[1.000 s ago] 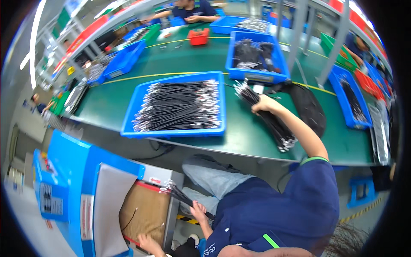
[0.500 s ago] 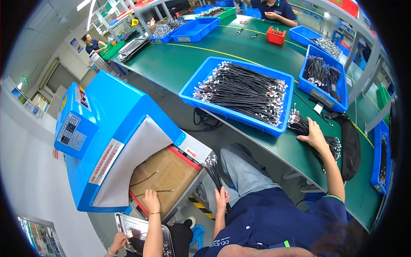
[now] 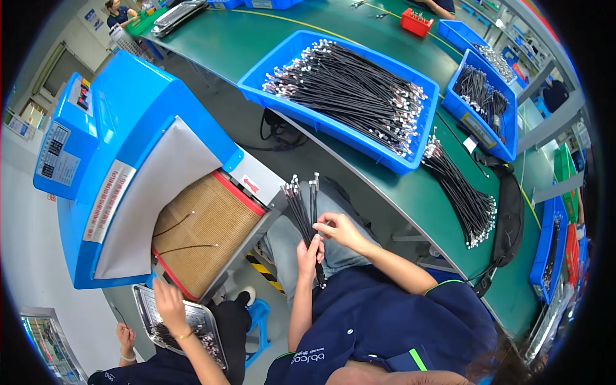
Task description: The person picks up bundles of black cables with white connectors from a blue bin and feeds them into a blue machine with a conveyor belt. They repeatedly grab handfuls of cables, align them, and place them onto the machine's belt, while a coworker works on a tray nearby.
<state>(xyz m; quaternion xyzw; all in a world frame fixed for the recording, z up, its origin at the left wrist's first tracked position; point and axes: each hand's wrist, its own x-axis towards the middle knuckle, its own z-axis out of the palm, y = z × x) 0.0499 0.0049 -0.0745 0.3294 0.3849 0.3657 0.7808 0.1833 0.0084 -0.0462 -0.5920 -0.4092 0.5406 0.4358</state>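
In front of my lap, my left hand [image 3: 310, 253] is closed round a bundle of thin black cables [image 3: 299, 210] with white and metal end connectors, their tips fanned upward. My right hand [image 3: 341, 231] reaches in from the right, thumb and fingers pinched on cables [image 3: 314, 192] that stand slightly apart from the bundle. On the green table to the right lies a loose pile of the same cables [image 3: 461, 190]. Behind it, a large blue bin [image 3: 260, 96] is heaped with more of them.
At left, a blue machine [image 3: 128, 122] has a mesh conveyor belt [image 3: 205, 237] with two cables on it. A co-worker's hands [image 3: 170, 308] are beside a metal tray [image 3: 149, 308] of cables. A black strap-like bag [image 3: 510, 218] and a second blue bin [image 3: 507, 151] sit at right.
My right hand has left the cable pile on the table and come to the bundle in my left hand. The view has shifted; the co-worker's hand has moved off the belt.
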